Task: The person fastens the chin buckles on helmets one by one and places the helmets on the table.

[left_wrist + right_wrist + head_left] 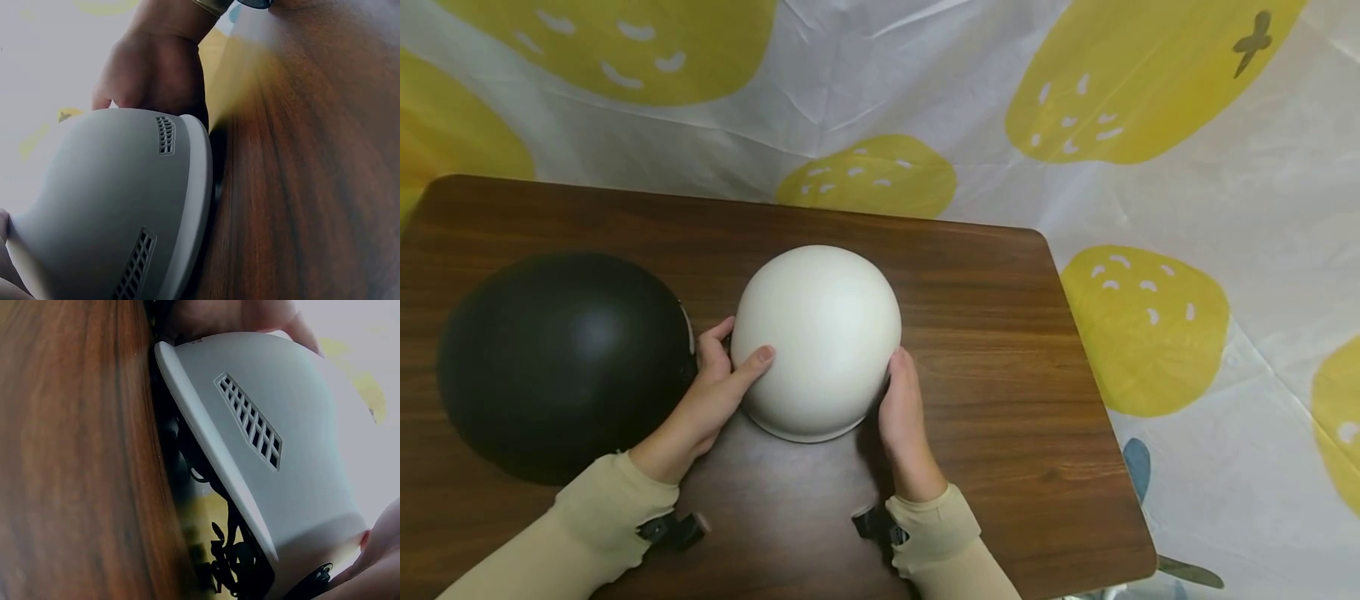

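Obscuring right hand [907, 421] partly: white helmet [820, 333]

The left hand [709, 393] holds the white helmet [817, 333] at its left side, thumb [756, 364] on the outer surface; the right hand [907, 423] holds the opposite side. The black helmet [561, 367] rests to the left on the wood-grain table [1007, 367]. A black device [683, 531] is mounted at each beige sleeve [606, 508]. Behind hangs a white sheet [1277, 217] printed with yellow fruit [1150, 350].
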`<action>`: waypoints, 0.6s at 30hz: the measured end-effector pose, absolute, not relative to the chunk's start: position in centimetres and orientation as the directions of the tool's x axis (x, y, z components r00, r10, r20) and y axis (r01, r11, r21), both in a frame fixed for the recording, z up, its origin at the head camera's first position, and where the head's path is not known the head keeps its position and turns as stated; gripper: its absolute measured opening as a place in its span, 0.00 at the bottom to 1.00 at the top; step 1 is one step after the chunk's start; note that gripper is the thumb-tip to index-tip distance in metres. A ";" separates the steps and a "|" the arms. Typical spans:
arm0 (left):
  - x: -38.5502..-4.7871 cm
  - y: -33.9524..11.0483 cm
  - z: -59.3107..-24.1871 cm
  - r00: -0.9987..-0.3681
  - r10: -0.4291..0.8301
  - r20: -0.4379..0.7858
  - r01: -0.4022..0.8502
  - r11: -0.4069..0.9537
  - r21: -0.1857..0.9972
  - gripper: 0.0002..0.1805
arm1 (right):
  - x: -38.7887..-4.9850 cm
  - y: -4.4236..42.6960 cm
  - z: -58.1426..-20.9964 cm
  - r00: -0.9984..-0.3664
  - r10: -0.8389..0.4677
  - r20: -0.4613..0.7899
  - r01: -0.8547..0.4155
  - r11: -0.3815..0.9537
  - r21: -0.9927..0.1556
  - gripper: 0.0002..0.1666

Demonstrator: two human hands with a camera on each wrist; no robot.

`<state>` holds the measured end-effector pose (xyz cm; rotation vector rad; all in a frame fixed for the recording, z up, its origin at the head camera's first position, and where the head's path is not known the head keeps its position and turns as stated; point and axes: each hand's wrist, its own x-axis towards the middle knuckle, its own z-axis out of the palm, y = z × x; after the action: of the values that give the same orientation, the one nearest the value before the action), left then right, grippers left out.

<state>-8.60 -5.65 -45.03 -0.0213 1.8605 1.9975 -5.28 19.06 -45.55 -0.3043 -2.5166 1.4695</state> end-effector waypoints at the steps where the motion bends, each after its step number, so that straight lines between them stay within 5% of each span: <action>1: -8.6 -5.6 -45.1 -0.917 0.280 -0.282 -0.301 -0.025 0.953 0.50 | -5.3 19.1 -45.6 -0.956 0.286 0.064 0.078 0.460 -0.884 0.31; 11: -8.4 -5.7 -45.6 -0.924 0.275 -0.264 -0.278 -0.012 0.961 0.49 | -5.6 19.0 -45.7 -0.949 0.297 -0.107 0.166 0.182 -0.969 0.35; 18: -8.4 -5.5 -45.8 -0.931 0.260 -0.256 -0.260 0.023 0.965 0.50 | -5.6 19.2 -45.6 -0.962 0.256 -0.090 0.144 0.200 -0.969 0.36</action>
<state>-8.43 -5.46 -45.83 0.0009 1.9449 1.9688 -5.64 19.18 -45.63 -0.3957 -2.3622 1.8903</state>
